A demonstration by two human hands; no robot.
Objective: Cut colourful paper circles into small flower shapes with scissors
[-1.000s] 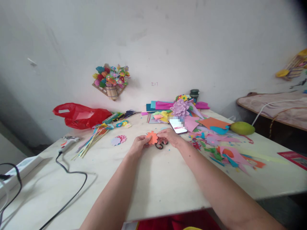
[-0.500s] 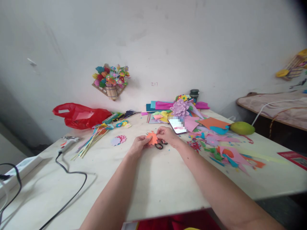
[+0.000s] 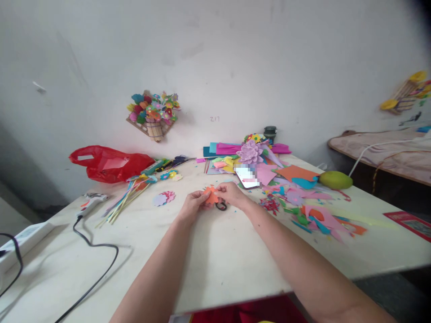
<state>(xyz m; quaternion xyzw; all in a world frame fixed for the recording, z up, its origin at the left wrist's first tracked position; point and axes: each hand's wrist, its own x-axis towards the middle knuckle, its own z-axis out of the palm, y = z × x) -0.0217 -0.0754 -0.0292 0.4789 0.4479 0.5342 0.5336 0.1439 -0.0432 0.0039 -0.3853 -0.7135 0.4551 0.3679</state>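
An orange scalloped flower cut-out (image 3: 211, 195) is held above the table, pinched from both sides. My left hand (image 3: 195, 201) is closed on its left edge. On the right edge, the fingers of my right hand (image 3: 230, 194) are closed too. Just below the cut-out, dark scissors (image 3: 221, 206) lie on the table, with one handle loop showing and the rest hidden by the flower and hand. To the left lie scalloped flower cut-outs (image 3: 164, 198) in lilac and pink, overlapping each other.
A hot glue gun (image 3: 90, 205) with a black cord lies at left, near sticks (image 3: 124, 202) and a red plastic bag (image 3: 111, 164). A phone (image 3: 247, 176) stands behind my right hand. Coloured scraps (image 3: 319, 217) and a green oval object (image 3: 336, 180) are at right.
My right hand has shifted slightly left and lower against the flower, covering more of its right edge. Less of the scissors shows. The whole view has moved slightly.
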